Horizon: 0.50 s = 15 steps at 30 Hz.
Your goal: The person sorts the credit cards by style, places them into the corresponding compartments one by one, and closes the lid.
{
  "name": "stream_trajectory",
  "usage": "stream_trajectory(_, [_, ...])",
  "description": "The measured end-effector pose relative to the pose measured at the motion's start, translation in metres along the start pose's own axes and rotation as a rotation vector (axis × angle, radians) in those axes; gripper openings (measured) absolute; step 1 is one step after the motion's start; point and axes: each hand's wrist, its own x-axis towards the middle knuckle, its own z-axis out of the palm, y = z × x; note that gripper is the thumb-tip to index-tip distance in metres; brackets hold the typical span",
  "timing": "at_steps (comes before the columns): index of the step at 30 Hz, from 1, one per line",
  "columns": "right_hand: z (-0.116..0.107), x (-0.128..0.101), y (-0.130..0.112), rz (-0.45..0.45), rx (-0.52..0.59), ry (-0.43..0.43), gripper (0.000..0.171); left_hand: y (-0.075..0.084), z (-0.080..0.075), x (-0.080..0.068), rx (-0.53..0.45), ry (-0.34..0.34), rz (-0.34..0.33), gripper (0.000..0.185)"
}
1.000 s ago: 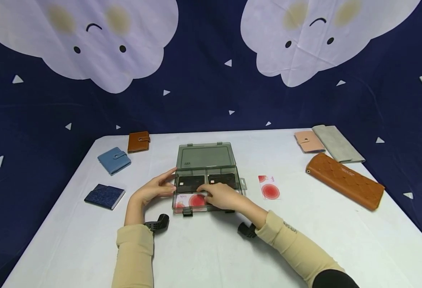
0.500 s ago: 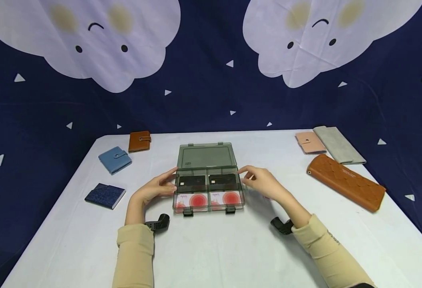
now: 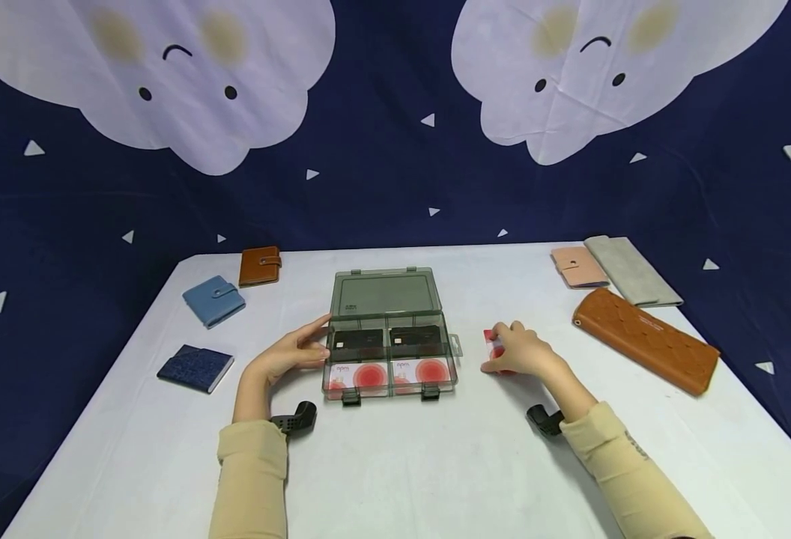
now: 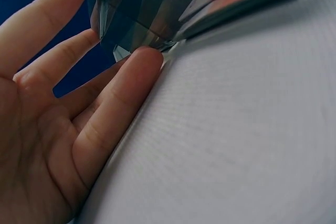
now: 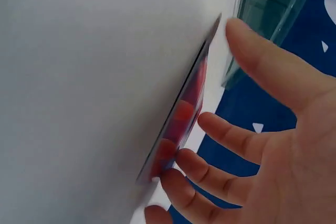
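Head view: left hand (image 3: 286, 355), fingers straight, touches the storage box's (image 3: 389, 352) left wall; right of the box, the right hand (image 3: 520, 351) lies on a red-and-white card (image 5: 181, 116) (fingertips touching its edge) on the desk (image 3: 395, 464).

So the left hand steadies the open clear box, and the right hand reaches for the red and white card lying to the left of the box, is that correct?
Not quite. The red and white card lies to the right of the box, not the left, as the head view shows. The rest holds: the left hand touches the box's side, and the right hand is on the card.
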Motion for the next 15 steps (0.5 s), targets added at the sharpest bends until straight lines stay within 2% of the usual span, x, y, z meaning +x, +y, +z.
stream_trajectory(6, [-0.003, 0.005, -0.001, -0.057, 0.019, -0.025, 0.049, -0.001, 0.000, 0.000, 0.002, 0.002, 0.006, 0.079])
stream_trajectory(15, [-0.007, 0.012, 0.016, -0.091, 0.152, -0.063, 0.076, -0.001, 0.000, 0.000, -0.009, 0.003, 0.005, 0.079])
